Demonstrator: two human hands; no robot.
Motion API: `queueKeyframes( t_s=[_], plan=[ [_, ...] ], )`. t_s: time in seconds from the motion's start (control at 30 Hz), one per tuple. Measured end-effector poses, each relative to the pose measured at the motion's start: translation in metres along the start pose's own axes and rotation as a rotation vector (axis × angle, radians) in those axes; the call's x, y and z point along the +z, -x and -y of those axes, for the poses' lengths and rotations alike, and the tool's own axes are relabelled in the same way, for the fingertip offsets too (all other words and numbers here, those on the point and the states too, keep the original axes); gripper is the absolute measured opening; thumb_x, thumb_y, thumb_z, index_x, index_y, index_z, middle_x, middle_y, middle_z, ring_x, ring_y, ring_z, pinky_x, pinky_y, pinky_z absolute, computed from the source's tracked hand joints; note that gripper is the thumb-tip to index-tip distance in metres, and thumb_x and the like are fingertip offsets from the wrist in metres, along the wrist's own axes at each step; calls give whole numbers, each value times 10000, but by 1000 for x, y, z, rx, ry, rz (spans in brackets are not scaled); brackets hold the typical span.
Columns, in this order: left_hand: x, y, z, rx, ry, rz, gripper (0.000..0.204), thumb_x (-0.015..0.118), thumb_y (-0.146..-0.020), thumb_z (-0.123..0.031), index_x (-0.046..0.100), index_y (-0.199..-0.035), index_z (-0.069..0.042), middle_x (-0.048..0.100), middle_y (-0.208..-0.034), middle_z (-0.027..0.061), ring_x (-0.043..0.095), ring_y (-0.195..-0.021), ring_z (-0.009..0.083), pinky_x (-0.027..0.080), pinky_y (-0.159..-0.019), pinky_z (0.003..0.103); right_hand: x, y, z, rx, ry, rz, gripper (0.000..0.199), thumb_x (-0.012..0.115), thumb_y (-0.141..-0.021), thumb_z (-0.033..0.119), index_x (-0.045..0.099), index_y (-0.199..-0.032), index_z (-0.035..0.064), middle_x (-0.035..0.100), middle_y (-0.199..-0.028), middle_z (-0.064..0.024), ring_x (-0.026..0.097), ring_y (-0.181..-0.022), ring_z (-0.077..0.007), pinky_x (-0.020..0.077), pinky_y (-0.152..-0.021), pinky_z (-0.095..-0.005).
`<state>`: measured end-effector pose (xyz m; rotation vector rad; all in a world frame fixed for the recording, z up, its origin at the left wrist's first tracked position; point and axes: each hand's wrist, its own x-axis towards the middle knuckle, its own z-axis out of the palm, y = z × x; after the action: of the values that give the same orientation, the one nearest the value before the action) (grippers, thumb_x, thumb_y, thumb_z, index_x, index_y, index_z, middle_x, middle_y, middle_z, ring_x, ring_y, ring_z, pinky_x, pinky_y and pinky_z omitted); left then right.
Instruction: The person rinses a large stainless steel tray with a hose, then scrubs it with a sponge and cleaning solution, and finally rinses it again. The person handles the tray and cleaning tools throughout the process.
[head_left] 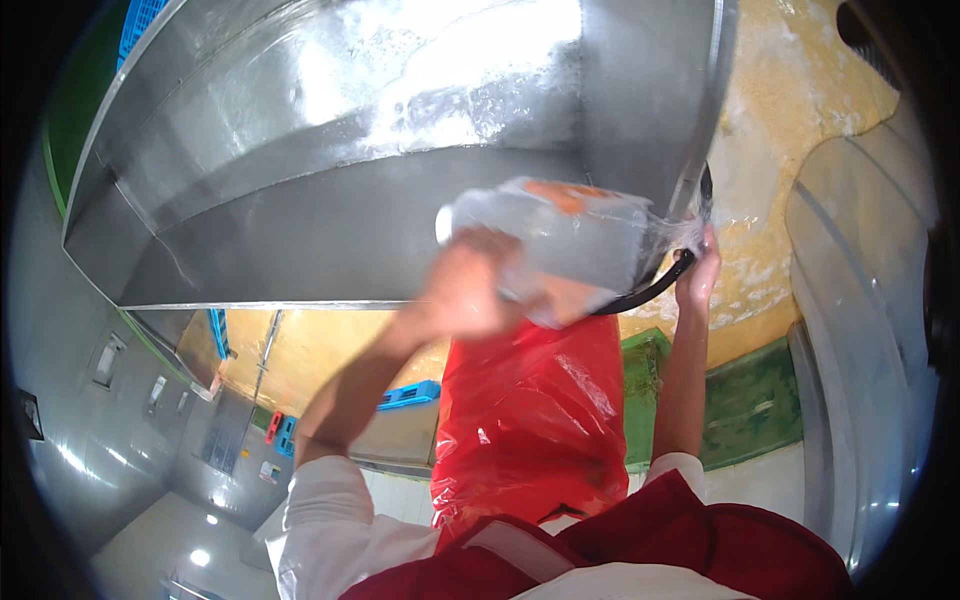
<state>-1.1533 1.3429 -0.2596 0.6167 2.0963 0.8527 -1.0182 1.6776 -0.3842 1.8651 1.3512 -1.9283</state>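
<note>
Plastic bag (575, 245), clear and wet, with an orange mark on its upper side, is the thing in hand: it sits between the two hands, pressed against the lower edge of a large stainless steel tub (330, 170). The left hand (470, 285) is closed around the bag's near end, fingers curled over the crumpled film, so it has a firm hold there. The right hand (700, 275) is raised at the bag's far corner, closed on the twisted plastic and close to a black hose (650, 290) that curves under the bag; I cannot tell if the fingers hold the hose too or only the film. The risk I see is slipping, because the film looks wet and shiny, and a pull from one hand alone could tear the thin corner or let the bag drop. Below the hands hangs a red plastic apron (535, 420), which would catch any spill first. Beyond the right hand the floor (790, 80) is yellowish and seems wet with foam, so footing may be poor. The steel rim just above the hands looks thin, and it could cut the film if the bag is dragged on it.
</note>
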Motion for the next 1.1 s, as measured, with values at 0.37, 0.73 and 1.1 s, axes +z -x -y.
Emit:
queueKeyframes(
  t_s=[0.37, 0.73, 1.1],
  plan=[
    [-24, 100, 515, -1044, -770, 175, 742, 531, -871, -602, 571, -1268, 24, 628, -1235, 221, 583, -1162, 377, 388, -1054, 452, 22, -12, -38, -237, 344, -299, 476, 326, -1024, 347, 556, -1226, -17, 611, -1195, -128, 579, -1085, -252, 442, -968, -360],
    [271, -207, 353, -514, -342, 29, 553, 577, -839, -462, 648, -1115, 12, 673, -1074, 181, 566, -1138, 337, 396, -1032, 426, 37, -5, -40, -334, 305, -413, 444, 347, -1035, 341, 512, -1275, 7, 577, -1233, -117, 567, -1104, -244, 461, -946, -371],
    [201, -97, 260, -229, 355, 155, 366, 662, -733, -153, 666, -1092, -80, 632, -1163, 205, 542, -1121, 395, 426, -987, 471, 27, -12, -32, -225, 210, -146, 436, 368, -1017, 262, 544, -1254, -58, 592, -1200, -133, 559, -1085, -242, 423, -970, -360]
  ],
)
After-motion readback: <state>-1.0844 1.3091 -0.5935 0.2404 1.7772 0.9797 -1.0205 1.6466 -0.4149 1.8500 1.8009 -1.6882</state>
